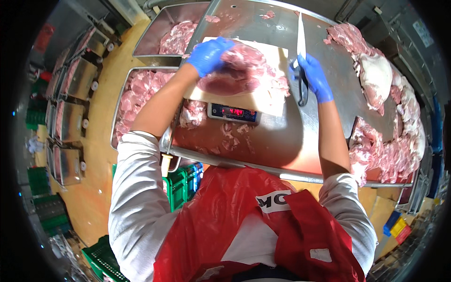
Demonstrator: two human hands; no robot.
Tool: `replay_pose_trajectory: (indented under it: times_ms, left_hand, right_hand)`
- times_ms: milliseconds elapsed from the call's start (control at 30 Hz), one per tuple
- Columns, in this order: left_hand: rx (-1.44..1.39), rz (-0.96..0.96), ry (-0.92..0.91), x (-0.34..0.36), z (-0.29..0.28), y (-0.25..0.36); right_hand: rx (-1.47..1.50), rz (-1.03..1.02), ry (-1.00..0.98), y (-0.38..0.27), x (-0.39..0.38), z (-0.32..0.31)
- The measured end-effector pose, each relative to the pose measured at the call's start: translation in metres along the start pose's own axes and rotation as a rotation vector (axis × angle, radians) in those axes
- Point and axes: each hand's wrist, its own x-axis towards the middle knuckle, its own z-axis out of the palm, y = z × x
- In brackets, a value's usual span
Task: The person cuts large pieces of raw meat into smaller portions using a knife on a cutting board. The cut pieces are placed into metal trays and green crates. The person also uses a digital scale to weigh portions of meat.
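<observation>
Meat [242,61] is lying on the board [272,105], the left hand [209,55] resting on it, grip unclear; the right hand [314,77] is holding the knife [301,47], blade [301,37] sensibly pointing clear of those fingers [224,44].

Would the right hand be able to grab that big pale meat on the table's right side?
Probably not as it is: the right hand is gripping a knife. The pale meat looks near enough, across the steel tabletop.

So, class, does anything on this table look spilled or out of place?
Yes, mildly: scraps lie loose on the table between the scale and the near edge. They look odd because they are small and scattered, unlike the large cuts piled at the right. Nothing looks clearly damaged.
</observation>
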Motion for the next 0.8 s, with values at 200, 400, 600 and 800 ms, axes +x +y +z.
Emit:
replay_pose_trajectory:
  times_ms: [200,400,600,800]
  left_hand:
    - [-0.069,-0.188,0.217,-0.05,-0.017,0.0]
    - [0.023,-0.225,0.164,-0.054,-0.019,0.042]
    - [-0.028,-0.112,0.26,-0.042,-0.023,0.044]
    - [-0.141,-0.208,0.304,-0.053,-0.008,0.018]
  right_hand:
    - [0.072,0.176,0.145,0.083,-0.122,-0.011]
    - [0.175,0.036,0.02,0.101,-0.126,0.088]
    - [0.159,-0.038,-0.028,0.012,-0.013,0.134]
    - [-0.246,-0.183,-0.201,0.027,-0.049,0.163]
